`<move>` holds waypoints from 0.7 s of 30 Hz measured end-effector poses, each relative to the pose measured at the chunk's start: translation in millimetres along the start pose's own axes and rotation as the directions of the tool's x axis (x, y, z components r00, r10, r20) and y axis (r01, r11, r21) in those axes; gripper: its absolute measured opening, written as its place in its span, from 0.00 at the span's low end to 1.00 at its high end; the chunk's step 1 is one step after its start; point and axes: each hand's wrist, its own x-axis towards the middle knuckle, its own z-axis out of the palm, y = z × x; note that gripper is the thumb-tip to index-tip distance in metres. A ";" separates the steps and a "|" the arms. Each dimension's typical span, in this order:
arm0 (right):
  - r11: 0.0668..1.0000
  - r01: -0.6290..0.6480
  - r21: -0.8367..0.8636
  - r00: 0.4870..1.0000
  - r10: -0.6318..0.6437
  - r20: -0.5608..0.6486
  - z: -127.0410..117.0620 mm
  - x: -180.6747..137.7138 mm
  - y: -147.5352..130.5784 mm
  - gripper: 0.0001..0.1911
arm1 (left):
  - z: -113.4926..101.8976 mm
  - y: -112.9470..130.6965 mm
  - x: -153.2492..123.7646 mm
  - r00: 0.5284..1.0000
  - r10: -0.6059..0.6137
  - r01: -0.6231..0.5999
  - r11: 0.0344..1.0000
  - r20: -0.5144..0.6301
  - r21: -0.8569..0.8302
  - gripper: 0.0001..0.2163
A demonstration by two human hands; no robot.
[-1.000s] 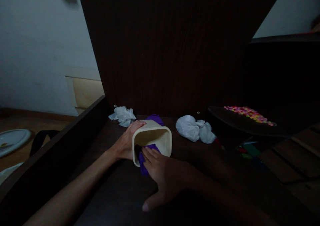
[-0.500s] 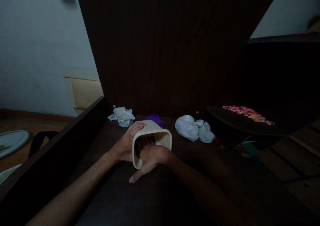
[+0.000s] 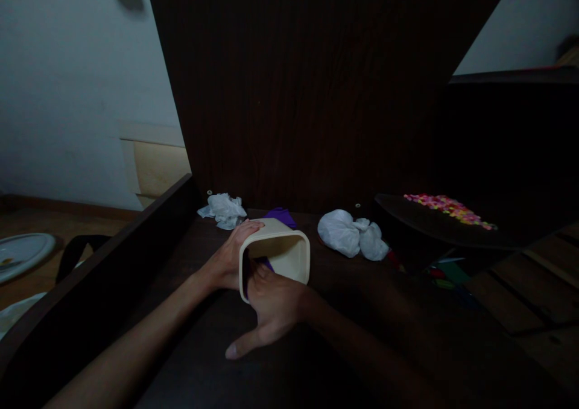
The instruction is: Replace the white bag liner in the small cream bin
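A cream plastic container [image 3: 296,255] lies on its side on the dark wooden surface, its rounded rectangular mouth facing me. My left hand [image 3: 233,252] is wrapped round its left side, fingers over the top edge. My right hand [image 3: 275,303] reaches into the mouth, fingers stretched toward the inner left wall and thumb sticking out below the rim. Beneath those fingers shows a purple cloth [image 3: 266,264], pressed inside the container; the fingertips are partly hidden. More purple cloth [image 3: 281,216] lies just behind the container.
A crumpled white plastic bag [image 3: 224,210] sits at the back left. Knotted white bags [image 3: 339,233] lie to the right. Pink and yellow small pieces [image 3: 452,209] rest on a dark curved shelf [image 3: 425,231]. A raised wooden side board [image 3: 136,234] borders the left, a tall dark panel [image 3: 307,95] the back.
My right hand has drawn back slightly toward me and turned, its thumb now lower. Purple cloth now shows along the container's inner left side. My left hand keeps its hold.
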 end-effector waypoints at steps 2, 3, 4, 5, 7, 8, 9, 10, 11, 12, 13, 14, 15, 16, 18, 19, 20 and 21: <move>1.000 -0.008 -0.028 1.000 0.008 0.011 2.4 -13.7 -5.2 0.67 | -0.5 -1.4 0.2 1.000 0.013 -0.013 1.000 0.002 0.001 0.52; 0.999 -0.001 -0.038 1.000 0.002 0.010 5.2 -20.0 -6.4 0.65 | -0.7 -2.1 0.5 1.000 0.024 -0.024 1.000 0.005 0.004 0.53; 0.999 0.014 -0.045 1.000 -0.014 -0.004 9.8 -25.2 -6.3 0.63 | -0.9 -2.7 0.9 0.999 0.033 -0.034 0.999 0.008 0.008 0.54; 0.998 0.029 -0.051 0.999 -0.030 -0.022 16.3 -29.1 -5.1 0.59 | -1.1 -3.2 1.3 0.999 0.040 -0.040 0.999 0.015 0.012 0.54; 0.997 0.031 -0.068 0.997 -0.036 -0.067 34.3 -32.7 0.4 0.46 | -1.6 -4.1 1.7 0.998 0.048 -0.049 0.999 0.030 0.014 0.55; 0.997 -0.016 -0.081 0.997 0.010 -0.080 44.4 -32.9 4.3 0.37 | -1.8 -4.4 1.7 0.998 0.050 -0.051 0.999 0.036 0.012 0.55; 0.992 -0.095 -0.089 0.989 0.084 -0.118 53.6 -32.7 8.5 0.31 | -2.0 -4.5 1.6 0.998 0.048 -0.049 0.999 0.043 0.009 0.55; 0.976 -0.198 -0.088 0.969 0.181 -0.169 60.6 -32.7 12.6 0.30 | -2.0 -4.3 1.5 0.998 0.044 -0.044 0.999 0.047 0.006 0.55; 0.973 -0.213 -0.090 0.966 0.196 -0.169 64.4 -33.1 16.3 0.32 | -1.8 -4.0 1.5 0.998 0.042 -0.043 0.999 0.049 0.002 0.55; 0.970 -0.226 -0.086 0.965 0.210 -0.157 64.3 -34.1 19.3 0.36 | -1.6 -3.3 1.6 0.998 0.042 -0.042 0.999 0.053 -0.001 0.55; 0.974 -0.214 -0.077 0.971 0.204 -0.125 60.3 -35.2 21.3 0.43 | -1.2 -2.3 1.9 0.997 0.043 -0.043 0.999 0.060 -0.001 0.55; 0.979 -0.192 -0.062 0.979 0.187 -0.079 52.7 -35.9 22.3 0.50 | -0.8 -1.1 2.3 0.997 0.048 -0.048 0.999 0.069 0.001 0.55; 0.984 -0.174 -0.041 0.985 0.173 -0.026 42.7 -35.6 22.1 0.56 | -0.4 0.3 2.8 0.996 0.050 -0.050 0.999 0.078 0.005 0.56; 0.983 -0.183 -0.022 0.982 0.184 0.029 31.4 -33.6 21.1 0.62 | -0.1 1.8 3.3 0.995 0.054 -0.055 0.998 0.086 0.008 0.56; 0.967 -0.253 -0.024 0.958 0.253 0.136 9.8 -24.5 17.6 0.73 | 0.4 4.4 3.9 0.994 0.059 -0.061 0.998 0.091 0.013 0.56; 0.961 -0.274 -0.041 0.943 0.277 0.184 1.3 -17.7 16.1 0.76 | 0.5 5.4 4.0 0.994 0.062 -0.064 0.998 0.088 0.017 0.56; 0.956 -0.285 -0.070 0.931 0.293 0.215 -4.9 -10.1 15.1 0.77 | 0.5 6.1 3.9 0.995 0.063 -0.065 0.998 0.080 0.022 0.56; 0.954 -0.283 -0.100 0.925 0.299 0.233 -8.9 -2.4 15.1 0.77 | 0.6 6.4 3.6 0.995 0.064 -0.066 0.997 0.070 0.029 0.56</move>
